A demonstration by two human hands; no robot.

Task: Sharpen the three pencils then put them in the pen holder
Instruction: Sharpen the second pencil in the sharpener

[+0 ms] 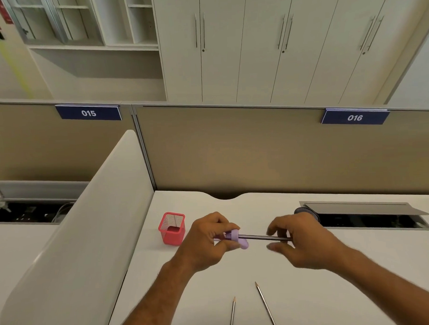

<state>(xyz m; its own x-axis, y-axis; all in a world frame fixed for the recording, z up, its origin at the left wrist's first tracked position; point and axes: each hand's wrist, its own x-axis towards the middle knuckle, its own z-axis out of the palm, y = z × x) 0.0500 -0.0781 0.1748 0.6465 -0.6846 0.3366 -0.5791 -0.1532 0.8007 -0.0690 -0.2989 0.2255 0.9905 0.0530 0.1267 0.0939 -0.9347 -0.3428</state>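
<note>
Taking the white desk top as the landmark, behind its far edge stands a tan fabric partition carrying two dark blue plates that read "015" and "016"; no brand shows anywhere. On the desk's far left stands the red wire-mesh pen holder, empty and light enough to tip if knocked. Above mid-desk, the left hand is clenched around a lilac plastic sharpener, small and smooth, best pinched at its sides. The right hand pinches the far end of a dark slim pencil seated in it: stiff, light, brittle at the lead, so grip near the sharpener. Two more thin pencils lie at the near edge, points seemingly already cut.
</note>
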